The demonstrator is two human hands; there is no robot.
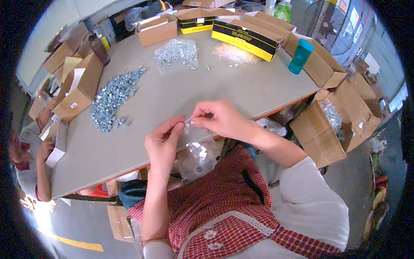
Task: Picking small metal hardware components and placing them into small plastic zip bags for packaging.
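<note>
The table (172,99) spreads out in front of me, wider than anything else here. Off its right edge stands an open carton (319,140), with a bag of shiny parts (331,118) inside. Along the far side sits a black-and-yellow box (246,38). To the left lies a long heap of metal parts (113,97), and far of the middle a clear bag of screws (176,54). Near me, below my hands and in front of my apron (215,194), is a clear bag (197,160); I can't tell what supports it. My left hand (163,140) and right hand (220,118) meet over the table's near edge. At the far right stands a teal cup (301,57). Smallest is the pale piece (187,124), between my hands: thumb and forefinger of each pinch it, though its exact shape is too small to tell.
</note>
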